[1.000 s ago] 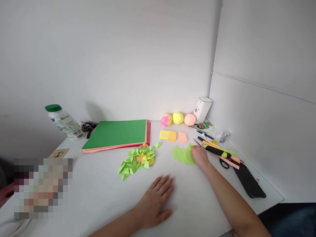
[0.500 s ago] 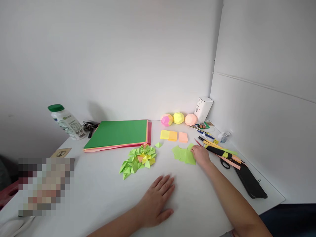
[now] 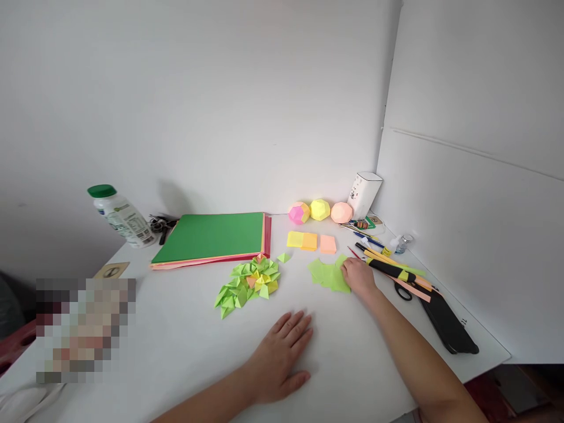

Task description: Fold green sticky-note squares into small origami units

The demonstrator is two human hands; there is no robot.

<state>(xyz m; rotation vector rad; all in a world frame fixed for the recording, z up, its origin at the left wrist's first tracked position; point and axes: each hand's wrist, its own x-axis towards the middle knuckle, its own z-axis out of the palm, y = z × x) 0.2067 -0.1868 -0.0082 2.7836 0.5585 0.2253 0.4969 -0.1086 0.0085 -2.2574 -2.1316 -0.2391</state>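
My left hand lies flat on the white table, fingers stretched and thumb apart, holding nothing. Farther right, my right hand has its fingers curled at the right edge of thin light-green paper pieces, which overlap on the tabletop. The fingertips appear to pinch this paper, though they are partly hidden. Left of it sits a pile of folded green paper units with some yellow and orange ones in it. One single green folded piece rests beside the pile.
Yellow and orange sticky notes and a pink pad lie behind the green pieces. Paper balls line the wall. A green sheet stack and a bottle stand left; a cutter and black case lie right.
Both hands stay in almost the same places. The whole view has shifted very slightly; nothing on the table has visibly moved.
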